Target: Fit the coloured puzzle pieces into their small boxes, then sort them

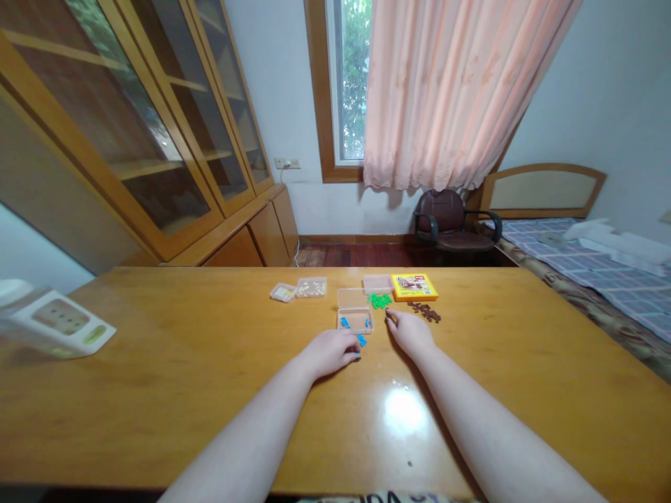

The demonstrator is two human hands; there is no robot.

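Observation:
My left hand (333, 351) rests on the table with curled fingers, a bit of blue showing between thumb and fingertip. Small blue pieces (361, 340) lie just beyond those fingers. In front of that hand stands a clear plastic box (355, 330), its lid (353, 298) tipped back, with more blue pieces (344, 323) inside. My right hand (412, 334) is to the right of the box, fingers drawn together at the tips; what they hold, if anything, is too small to make out. A pile of green pieces (379, 301) lies beyond it, and brown pieces (426, 312) to its right.
A yellow printed box (414, 287) and a clear tray (378, 283) lie behind the piles. Farther left are a clear box of whitish pieces (311, 288) and a small clear case (284, 293). A white and clear container (55, 321) stands at the table's (210, 412) left.

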